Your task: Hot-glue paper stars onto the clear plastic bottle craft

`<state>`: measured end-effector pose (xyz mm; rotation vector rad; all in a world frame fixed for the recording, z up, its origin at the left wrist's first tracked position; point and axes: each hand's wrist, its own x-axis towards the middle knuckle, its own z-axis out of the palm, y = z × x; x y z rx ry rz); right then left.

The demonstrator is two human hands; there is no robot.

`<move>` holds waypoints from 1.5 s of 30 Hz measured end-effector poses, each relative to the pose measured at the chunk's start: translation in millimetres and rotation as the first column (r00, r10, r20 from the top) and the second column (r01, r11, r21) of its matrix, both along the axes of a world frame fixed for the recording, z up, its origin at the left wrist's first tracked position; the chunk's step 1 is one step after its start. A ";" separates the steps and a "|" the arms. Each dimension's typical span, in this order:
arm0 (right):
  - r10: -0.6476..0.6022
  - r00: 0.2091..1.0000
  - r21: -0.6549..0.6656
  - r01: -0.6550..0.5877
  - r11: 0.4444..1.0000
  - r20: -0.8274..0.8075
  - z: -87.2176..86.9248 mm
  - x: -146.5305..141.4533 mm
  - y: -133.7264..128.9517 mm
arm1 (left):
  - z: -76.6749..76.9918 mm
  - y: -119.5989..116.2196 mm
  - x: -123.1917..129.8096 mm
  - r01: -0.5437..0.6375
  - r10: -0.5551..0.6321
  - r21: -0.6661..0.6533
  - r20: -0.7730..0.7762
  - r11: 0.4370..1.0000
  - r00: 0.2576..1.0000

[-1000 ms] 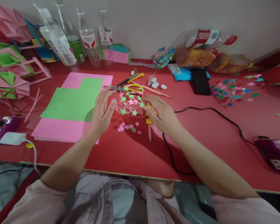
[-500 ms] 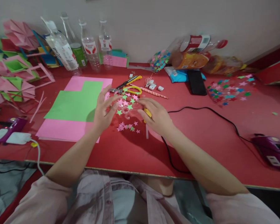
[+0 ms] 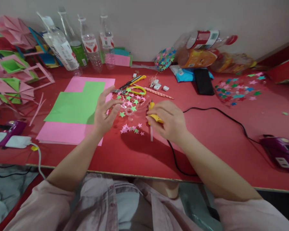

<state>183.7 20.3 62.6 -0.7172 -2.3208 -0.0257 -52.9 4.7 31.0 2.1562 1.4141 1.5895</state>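
Observation:
My right hand (image 3: 168, 120) has its fingers closed on a yellow glue gun (image 3: 156, 117), from which a clear glue stick (image 3: 152, 133) sticks out toward me. My left hand (image 3: 107, 110) has its fingers apart at the left side of a clear plastic piece (image 3: 129, 109) dotted with pink and green stars; whether the fingertips touch it is hard to tell. Loose pink and green stars (image 3: 131, 129) lie on the red table just in front of that piece. Yellow-handled scissors (image 3: 137, 90) rest behind it.
Green paper (image 3: 74, 106) lies on pink sheets at left. Clear bottles (image 3: 91, 48) stand by the wall. A utility knife (image 3: 132, 82), striped pencil (image 3: 160, 92), black phone (image 3: 203, 81) and star-covered plastic (image 3: 238, 89) lie farther back. A black cable (image 3: 214, 109) crosses the right side.
My right hand has moved slightly right, off the starred piece, and has taken hold of the glue gun. My left hand has shifted slightly left.

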 end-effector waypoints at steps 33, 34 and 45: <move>0.040 0.838 -0.089 0.010 0.996 0.544 -36.5 -13.8 -21.5 | 18.3 -38.7 32.0 0.156 -0.133 0.103 -0.201 0.982 0.971; 0.043 0.864 -0.079 -0.004 0.997 0.502 -32.8 -12.1 -22.1 | 18.5 -39.1 31.9 0.159 -0.137 0.099 -0.199 0.982 0.970; 0.004 0.999 0.211 -0.012 0.977 0.039 -5.3 -9.4 -42.4 | 20.4 -46.7 42.5 0.267 -0.281 -0.174 -0.064 0.948 0.957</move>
